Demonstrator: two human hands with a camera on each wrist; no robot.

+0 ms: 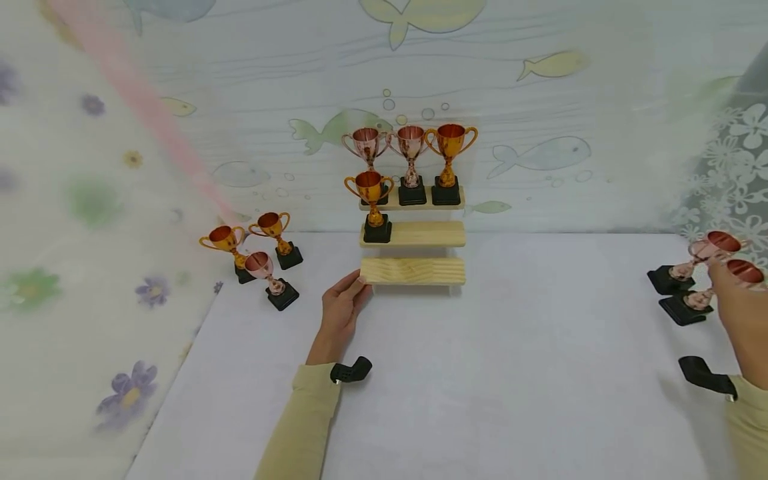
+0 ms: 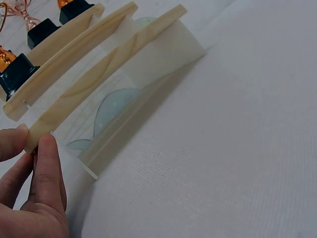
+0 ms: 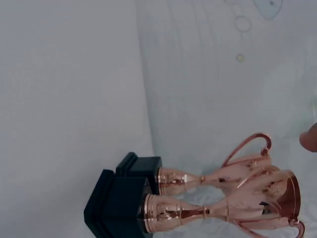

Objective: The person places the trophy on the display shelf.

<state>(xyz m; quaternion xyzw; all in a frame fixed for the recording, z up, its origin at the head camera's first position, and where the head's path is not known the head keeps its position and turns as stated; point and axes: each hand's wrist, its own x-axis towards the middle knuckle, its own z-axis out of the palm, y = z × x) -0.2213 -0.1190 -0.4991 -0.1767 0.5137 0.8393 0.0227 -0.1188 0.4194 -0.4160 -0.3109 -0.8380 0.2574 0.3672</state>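
A wooden three-step shelf (image 1: 413, 271) stands mid-table against the wall. Its top step carries two rose trophies (image 1: 411, 163) and a gold trophy (image 1: 449, 162); another gold trophy (image 1: 372, 203) stands at the left of the middle step. My left hand (image 1: 341, 310) pinches the left end of the lowest step (image 2: 89, 94) between thumb and forefinger (image 2: 48, 158). At the far right my right hand (image 1: 741, 317) is beside two rose trophies (image 1: 705, 257) on black bases (image 3: 119, 201). In the right wrist view only one fingertip (image 3: 310, 139) shows, clear of the cups.
Two gold trophies (image 1: 227, 241) and a rose one (image 1: 264, 270) stand on the white table (image 1: 510, 373) at the left. A fish-patterned wall (image 1: 540, 153) rises behind the shelf, and a flowered curtain (image 1: 90, 267) hangs along the left edge.
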